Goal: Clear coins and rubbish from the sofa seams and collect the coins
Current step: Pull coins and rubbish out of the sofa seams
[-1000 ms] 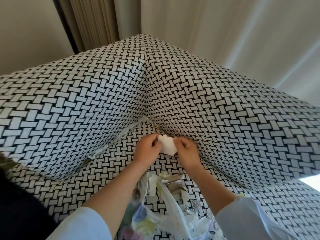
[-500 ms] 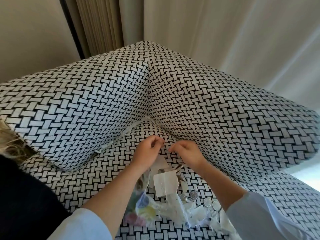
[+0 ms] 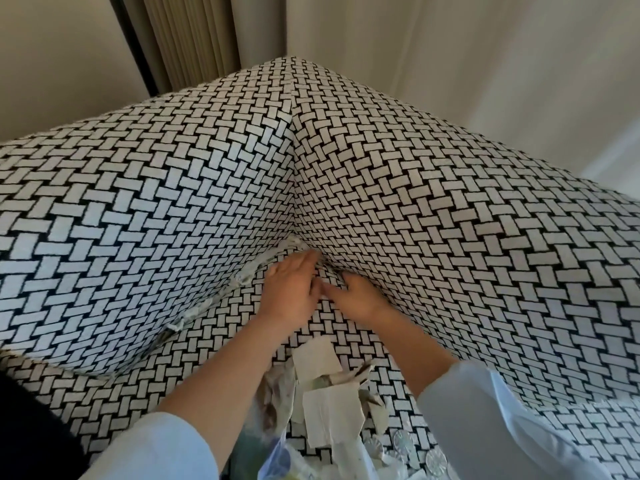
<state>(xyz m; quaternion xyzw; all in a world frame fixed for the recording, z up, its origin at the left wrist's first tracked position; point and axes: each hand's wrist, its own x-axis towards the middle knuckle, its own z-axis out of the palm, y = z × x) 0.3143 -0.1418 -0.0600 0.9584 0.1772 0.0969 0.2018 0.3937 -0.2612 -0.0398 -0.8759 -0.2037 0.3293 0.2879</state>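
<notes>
I look down at the inner corner of a black-and-white woven sofa (image 3: 450, 237). My left hand (image 3: 294, 289) lies flat on the seat, fingers reaching into the corner seam. My right hand (image 3: 356, 294) presses its fingers into the seam under the right cushion, so its fingertips are hidden. Neither hand visibly holds anything. White paper scraps (image 3: 221, 292) stick out of the left seam (image 3: 242, 275). A pile of torn paper (image 3: 329, 403) lies on the seat between my forearms. Several silver coins (image 3: 401, 445) lie by the pile's right edge.
A colourful plastic wrapper (image 3: 287, 459) lies at the near end of the pile. Beige curtains (image 3: 194, 39) and a pale wall stand behind the sofa back. A dark shape (image 3: 31, 427) fills the lower left.
The white paper piece that both hands held has dropped onto the pile. Both hands have moved forward into the corner seam, the left one now flat.
</notes>
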